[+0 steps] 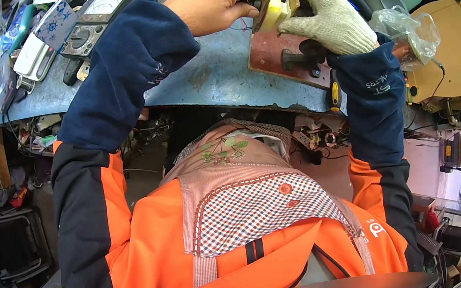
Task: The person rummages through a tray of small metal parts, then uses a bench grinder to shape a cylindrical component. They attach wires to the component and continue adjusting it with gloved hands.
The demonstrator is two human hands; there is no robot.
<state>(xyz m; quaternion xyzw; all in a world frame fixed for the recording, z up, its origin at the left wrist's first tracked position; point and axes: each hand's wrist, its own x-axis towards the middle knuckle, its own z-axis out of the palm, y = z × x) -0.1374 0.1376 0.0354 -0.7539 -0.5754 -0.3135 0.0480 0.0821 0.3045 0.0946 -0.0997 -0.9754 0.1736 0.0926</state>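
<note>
Pinching a small yellow-and-brown part (271, 10) between bare left hand (213, 1) and gloved right hand (326, 15), above the reddish board (276, 51) near the tabletop (213, 79) front edge.

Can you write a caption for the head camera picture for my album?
Bare left hand and gloved right hand grip a small yellow coil part over a blue workbench.

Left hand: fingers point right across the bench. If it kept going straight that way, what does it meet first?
The yellow-and-tan part, which the left hand already touches at its fingertips. Just past it is the gloved right hand, gripping the same part from the other side. Depth between them is hard to judge.
</note>
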